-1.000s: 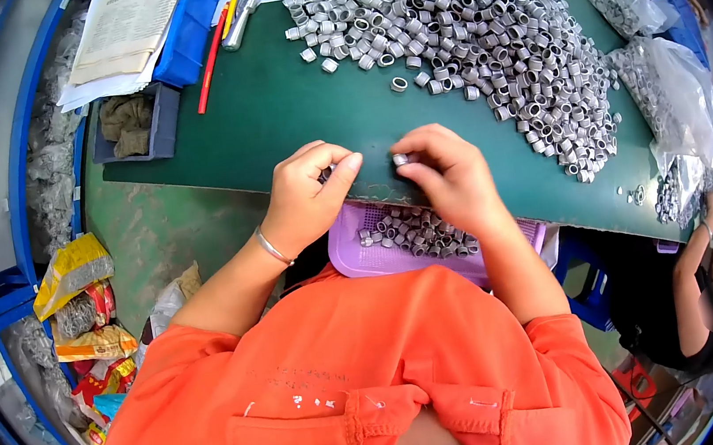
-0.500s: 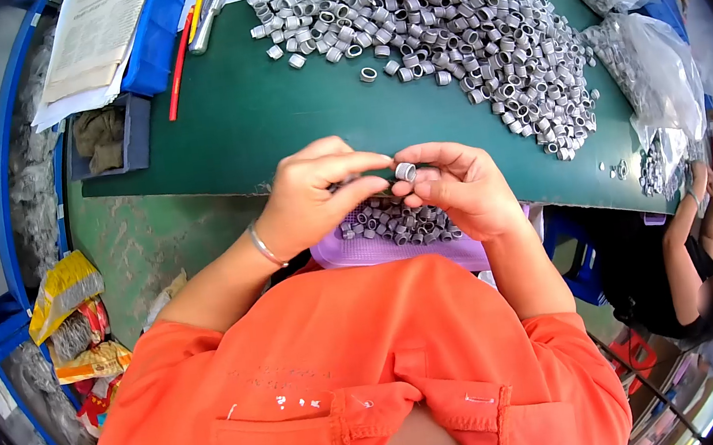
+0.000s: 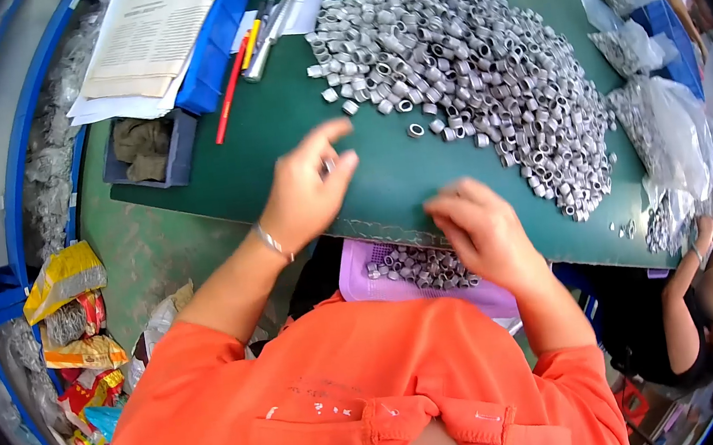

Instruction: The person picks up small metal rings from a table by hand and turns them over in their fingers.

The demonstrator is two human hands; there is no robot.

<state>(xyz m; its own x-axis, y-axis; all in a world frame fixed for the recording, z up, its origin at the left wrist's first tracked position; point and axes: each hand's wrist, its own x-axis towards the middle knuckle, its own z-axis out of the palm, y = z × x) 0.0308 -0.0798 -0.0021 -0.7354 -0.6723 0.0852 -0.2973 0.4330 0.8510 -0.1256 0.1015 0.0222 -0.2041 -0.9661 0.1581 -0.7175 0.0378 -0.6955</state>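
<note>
Metal rings (image 3: 481, 74) mostly remain heaped upper right, few fill the purple basket (image 3: 355, 280); left hand (image 3: 309, 194) pinches one ring, right hand (image 3: 482, 229) hovers loosely curled, holding nothing visible.

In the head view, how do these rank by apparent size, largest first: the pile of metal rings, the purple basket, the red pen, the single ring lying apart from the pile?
1. Pile of metal rings.
2. Purple basket, partly hidden.
3. Red pen.
4. Single ring.

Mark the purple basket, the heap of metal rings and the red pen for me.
purple basket (image 3: 354, 274): head view, on its bare left rim.
heap of metal rings (image 3: 480, 65): head view, on the middle of the pile.
red pen (image 3: 229, 93): head view, midway along its shaft.
</note>
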